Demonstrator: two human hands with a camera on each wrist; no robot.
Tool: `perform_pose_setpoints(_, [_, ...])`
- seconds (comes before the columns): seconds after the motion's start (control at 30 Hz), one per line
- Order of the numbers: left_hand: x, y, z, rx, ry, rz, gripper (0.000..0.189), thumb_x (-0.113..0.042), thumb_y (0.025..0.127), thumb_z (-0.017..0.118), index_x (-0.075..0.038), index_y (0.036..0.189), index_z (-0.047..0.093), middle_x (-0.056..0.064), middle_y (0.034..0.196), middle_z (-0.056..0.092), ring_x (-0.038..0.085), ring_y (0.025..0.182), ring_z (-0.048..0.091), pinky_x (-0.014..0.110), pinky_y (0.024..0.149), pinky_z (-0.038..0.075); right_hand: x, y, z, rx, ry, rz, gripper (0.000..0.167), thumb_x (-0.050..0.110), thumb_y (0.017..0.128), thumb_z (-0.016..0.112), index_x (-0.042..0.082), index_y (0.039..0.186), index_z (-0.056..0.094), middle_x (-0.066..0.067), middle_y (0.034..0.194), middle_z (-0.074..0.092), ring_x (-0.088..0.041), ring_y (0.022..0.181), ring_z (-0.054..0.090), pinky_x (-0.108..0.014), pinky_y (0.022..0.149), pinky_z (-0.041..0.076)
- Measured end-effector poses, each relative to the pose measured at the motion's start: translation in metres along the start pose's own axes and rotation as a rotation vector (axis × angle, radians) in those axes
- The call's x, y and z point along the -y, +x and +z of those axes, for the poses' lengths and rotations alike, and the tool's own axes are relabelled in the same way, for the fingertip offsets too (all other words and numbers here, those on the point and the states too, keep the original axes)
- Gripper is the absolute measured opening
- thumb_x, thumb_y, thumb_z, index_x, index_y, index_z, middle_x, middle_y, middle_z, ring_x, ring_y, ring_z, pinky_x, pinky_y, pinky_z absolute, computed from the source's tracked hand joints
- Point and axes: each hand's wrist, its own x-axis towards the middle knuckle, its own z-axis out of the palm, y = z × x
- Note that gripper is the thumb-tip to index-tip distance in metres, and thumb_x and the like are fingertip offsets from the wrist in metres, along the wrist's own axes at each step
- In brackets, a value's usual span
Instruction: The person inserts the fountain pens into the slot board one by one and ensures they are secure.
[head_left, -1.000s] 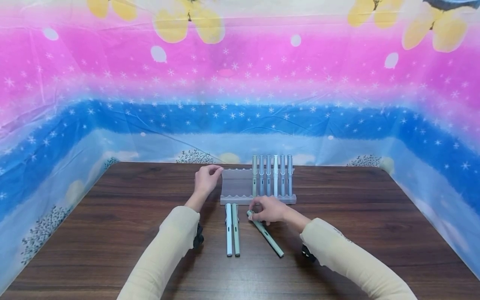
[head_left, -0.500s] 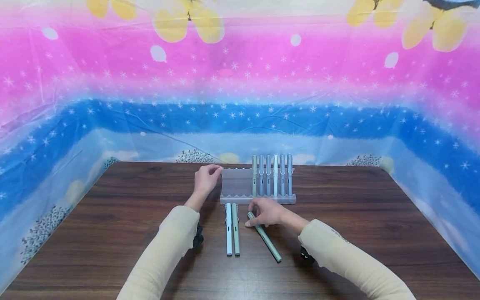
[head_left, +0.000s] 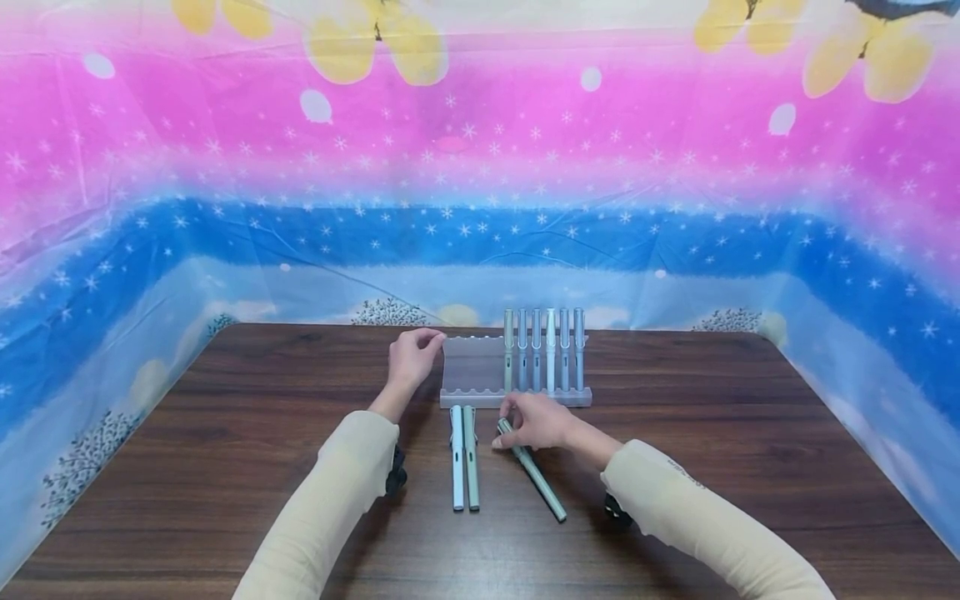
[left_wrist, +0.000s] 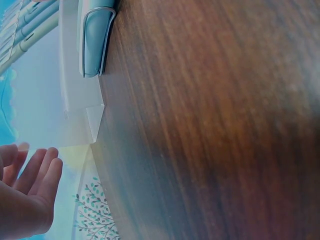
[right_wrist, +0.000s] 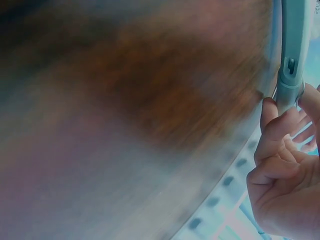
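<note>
With thumb and forefinger, my left hand (head_left: pixel 411 360) pinches the upper left corner of a clear plastic pen rack (head_left: pixel 472 367). Several capped pens (head_left: pixel 537 358) stand side by side in the rack's right part. My right hand (head_left: pixel 542 422) holds a green pen (head_left: pixel 543 485) by its cap end, in front of the rack; the barrel slants toward the near right. In the right wrist view, thumb and fingers (right_wrist: pixel 274 125) close around that pen (right_wrist: pixel 295 45). A pale blue pen (head_left: pixel 457 467) and another green pen (head_left: pixel 472 467) lie parallel on the table, between the hands.
The dark wood table (head_left: pixel 262 467) carries everything. A patterned pink and blue cloth (head_left: pixel 480 167) surrounds its back and sides. Empty notches (head_left: pixel 480 392) line the left part of the rack's front ledge.
The green pen in my right hand has swung slightly, its far end shifting nearer and then a little back to the right. My left hand and the rack stay in place.
</note>
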Motion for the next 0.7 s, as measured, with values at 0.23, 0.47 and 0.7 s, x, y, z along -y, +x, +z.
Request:
perform_pose_setpoints(0.23, [0.001,0.0,0.0,0.008,0.001,-0.007,0.024,-0.022,0.089,0.054,-0.004,0.1,0.066,0.011,0.093,0.064,0.024,0.086,0.057,0.038,0.079,0.041,-0.001,-0.001,-0.004,-0.019,0.051,-0.009,0.027,0.028,0.078,0.067,0.011,0.094,0.053,0.002,0.065,0.057,-0.014,0.047,0.051,-0.028,0.046,0.043])
perform_pose_setpoints(0.47, [-0.001,0.0,0.0,0.009,-0.004,-0.014,0.024,-0.022,0.088,0.054,-0.005,0.101,0.066,0.01,0.09,0.065,0.023,0.085,0.057,0.037,0.079,0.041,-0.002,-0.001,-0.014,-0.018,0.098,-0.033,0.026,0.026,0.082,0.063,0.009,0.099,0.054,0.002,0.067,0.058,-0.016,0.048,0.052,-0.03,0.048,0.044])
perform_pose_setpoints(0.7, [-0.001,0.0,0.0,0.01,-0.007,-0.013,0.026,-0.023,0.088,0.055,-0.004,0.102,0.065,0.01,0.091,0.064,0.024,0.087,0.057,0.038,0.081,0.04,0.001,0.001,-0.023,-0.072,0.102,-0.047,0.028,0.026,0.082,0.063,0.008,0.101,0.055,0.002,0.068,0.059,-0.02,0.05,0.054,-0.03,0.046,0.045])
